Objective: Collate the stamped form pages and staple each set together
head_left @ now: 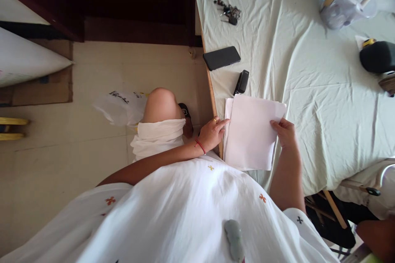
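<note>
A stack of white paper sheets (253, 135) lies at the left edge of the cloth-covered table, its top sheet slightly askew over those below. My right hand (285, 132) grips the stack's right edge, thumb on top and the other fingers beneath. My left hand (211, 134) is at the left edge, with one finger stretched out onto the paper and the others bent beside it. It wears a ring and a red string bracelet. Just beyond the stack is a black stapler (242, 81), close to the far edge of the paper.
A black phone (222, 58) and a bunch of keys (230, 11) lie farther up the wrinkled pale green tablecloth (305, 123). At the far right stand a clear plastic container (336, 12) and a dark object (378, 56). A plastic bag (119, 107) is on the floor.
</note>
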The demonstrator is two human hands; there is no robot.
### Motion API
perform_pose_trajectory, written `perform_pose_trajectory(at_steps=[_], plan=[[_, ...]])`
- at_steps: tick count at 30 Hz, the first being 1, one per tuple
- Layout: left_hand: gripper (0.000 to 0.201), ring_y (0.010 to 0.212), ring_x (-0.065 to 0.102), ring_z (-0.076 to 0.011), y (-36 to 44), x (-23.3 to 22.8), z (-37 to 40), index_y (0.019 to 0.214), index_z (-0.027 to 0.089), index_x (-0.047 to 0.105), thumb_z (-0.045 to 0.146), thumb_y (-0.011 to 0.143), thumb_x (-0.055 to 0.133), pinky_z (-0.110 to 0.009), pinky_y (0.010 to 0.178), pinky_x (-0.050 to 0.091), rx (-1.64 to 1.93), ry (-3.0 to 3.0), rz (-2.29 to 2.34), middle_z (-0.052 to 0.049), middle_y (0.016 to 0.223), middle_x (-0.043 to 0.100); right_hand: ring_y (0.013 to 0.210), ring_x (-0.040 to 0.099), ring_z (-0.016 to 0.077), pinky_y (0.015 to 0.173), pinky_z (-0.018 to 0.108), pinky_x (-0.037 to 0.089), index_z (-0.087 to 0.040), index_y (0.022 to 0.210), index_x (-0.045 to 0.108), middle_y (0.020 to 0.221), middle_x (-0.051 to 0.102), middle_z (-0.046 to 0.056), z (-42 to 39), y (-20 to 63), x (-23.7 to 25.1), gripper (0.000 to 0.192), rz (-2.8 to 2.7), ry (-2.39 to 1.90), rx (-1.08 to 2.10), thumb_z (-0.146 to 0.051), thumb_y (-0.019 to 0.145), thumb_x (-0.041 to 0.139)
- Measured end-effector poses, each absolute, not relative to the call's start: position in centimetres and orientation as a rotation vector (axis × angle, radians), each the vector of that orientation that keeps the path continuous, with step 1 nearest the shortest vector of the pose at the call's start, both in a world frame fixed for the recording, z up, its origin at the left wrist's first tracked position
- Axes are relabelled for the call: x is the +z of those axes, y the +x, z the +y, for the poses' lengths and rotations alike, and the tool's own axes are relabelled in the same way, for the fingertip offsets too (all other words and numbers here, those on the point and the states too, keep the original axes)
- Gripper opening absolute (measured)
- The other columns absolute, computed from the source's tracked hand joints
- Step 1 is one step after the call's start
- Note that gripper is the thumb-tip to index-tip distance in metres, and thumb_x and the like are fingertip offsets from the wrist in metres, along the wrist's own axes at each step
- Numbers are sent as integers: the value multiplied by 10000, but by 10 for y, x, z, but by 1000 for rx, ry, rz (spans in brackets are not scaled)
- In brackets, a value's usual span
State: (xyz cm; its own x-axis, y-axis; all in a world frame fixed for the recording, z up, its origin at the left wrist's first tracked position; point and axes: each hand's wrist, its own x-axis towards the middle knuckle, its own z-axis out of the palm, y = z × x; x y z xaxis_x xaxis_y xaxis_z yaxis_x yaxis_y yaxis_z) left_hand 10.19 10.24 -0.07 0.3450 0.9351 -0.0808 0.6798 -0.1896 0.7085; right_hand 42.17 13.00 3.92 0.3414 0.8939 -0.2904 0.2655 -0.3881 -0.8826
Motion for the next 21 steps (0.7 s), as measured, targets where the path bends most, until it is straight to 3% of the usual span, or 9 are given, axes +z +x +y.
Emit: perform_pose_trajectory(at_steps=[9, 17, 21], plan=[[335, 974, 663, -183, 103, 2, 104, 1187, 236, 744, 112, 928, 570, -306, 898, 558, 543, 1887, 1381, -68, 1078, 624, 625, 621, 150, 590, 280, 510, -197, 863, 763, 771, 735, 10, 130, 422, 36, 300, -1027, -1851, 1066, -398, 650, 828], [299, 958, 668, -183, 103, 3, 104, 1171, 228, 758, 147, 948, 575, -301, 865, 561, 521, 1910, 1394, -69, 1076, 643, 569, 541, 122, 549, 263, 451, -203, 766, 705, 670, 651, -24, 124, 432, 39, 260, -1051, -1898, 960, -418, 661, 807], [295, 962, 669, -179, 103, 3, 104, 1173, 226, 756, 150, 942, 591, -294, 864, 560, 519, 1906, 1397, -68, 1082, 643, 603, 563, 130, 589, 268, 483, -213, 793, 718, 676, 660, -25, 114, 448, 44, 276, -996, -1835, 918, -421, 652, 829]])
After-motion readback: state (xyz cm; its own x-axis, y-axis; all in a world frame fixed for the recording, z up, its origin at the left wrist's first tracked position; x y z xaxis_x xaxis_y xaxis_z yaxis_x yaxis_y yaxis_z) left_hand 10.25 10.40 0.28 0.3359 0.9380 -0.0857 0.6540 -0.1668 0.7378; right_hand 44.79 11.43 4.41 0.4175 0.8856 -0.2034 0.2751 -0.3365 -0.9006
